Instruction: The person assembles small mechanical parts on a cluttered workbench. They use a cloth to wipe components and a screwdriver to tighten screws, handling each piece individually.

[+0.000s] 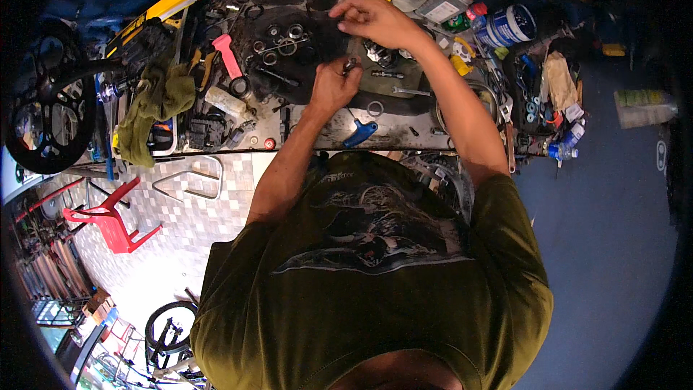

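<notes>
Over the middle of the workbench, my left hand [336,85] is closed around a small dark metal part [350,65], whose round end shows at the fingertips; its kind is hard to make out. My right hand [375,22] hovers farther back, fingers loosely bent and apart, with nothing visible in them. Left of my hands, several metal rings [287,47] lie on a black mat. Beside my left wrist are a blue-handled T-shaped tool [361,132] and a loose ring [375,108]. A short metal shaft [388,74] and a wrench [410,91] lie beneath my right forearm.
To the left are a pink-headed tool [227,54], a green rag [155,105], a long yellow box [162,11] and a black crankset [50,97]. Bottles, including a grey jug [446,3], and a white-blue tub [509,25] crowd the back right. A red chair [112,220] stands on the floor.
</notes>
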A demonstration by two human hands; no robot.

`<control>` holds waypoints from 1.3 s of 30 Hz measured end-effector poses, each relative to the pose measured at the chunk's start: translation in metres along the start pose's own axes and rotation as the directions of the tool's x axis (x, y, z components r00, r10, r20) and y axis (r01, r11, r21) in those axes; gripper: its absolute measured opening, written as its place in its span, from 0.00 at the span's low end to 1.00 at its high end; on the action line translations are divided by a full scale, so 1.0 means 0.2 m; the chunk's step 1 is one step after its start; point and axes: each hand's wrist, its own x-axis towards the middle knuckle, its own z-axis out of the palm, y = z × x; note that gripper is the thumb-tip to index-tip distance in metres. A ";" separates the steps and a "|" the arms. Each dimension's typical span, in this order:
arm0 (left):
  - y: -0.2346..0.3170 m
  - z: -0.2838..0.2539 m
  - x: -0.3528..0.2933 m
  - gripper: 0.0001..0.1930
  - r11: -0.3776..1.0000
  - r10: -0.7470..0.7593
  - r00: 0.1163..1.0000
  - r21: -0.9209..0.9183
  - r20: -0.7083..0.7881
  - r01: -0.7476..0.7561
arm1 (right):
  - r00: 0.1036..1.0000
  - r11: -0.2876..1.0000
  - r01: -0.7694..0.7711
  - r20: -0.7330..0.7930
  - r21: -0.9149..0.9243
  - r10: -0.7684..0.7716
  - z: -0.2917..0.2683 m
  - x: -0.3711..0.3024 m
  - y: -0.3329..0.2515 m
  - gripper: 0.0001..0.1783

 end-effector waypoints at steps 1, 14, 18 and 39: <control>-0.01 0.01 0.00 0.12 0.999 0.054 0.998 0.008 -0.034 -0.053 | 0.998 0.999 -0.051 -0.024 -0.005 0.050 -0.01 -0.05 0.02 0.13; -0.01 0.01 0.01 0.10 0.979 0.163 0.986 0.131 -0.019 -0.159 | 0.946 0.922 -0.303 -0.192 -0.241 0.261 0.17 -0.60 -0.38 0.21; 0.01 -0.01 0.01 0.10 0.993 0.120 0.992 -0.018 0.028 -0.119 | 0.917 0.905 -0.350 -0.283 -0.240 0.280 0.24 -0.57 -0.43 0.19; 0.00 0.03 0.01 0.16 0.989 0.147 0.989 0.014 -0.023 -0.147 | 0.926 0.946 -0.317 -0.237 -0.073 0.293 0.06 -0.58 -0.24 0.11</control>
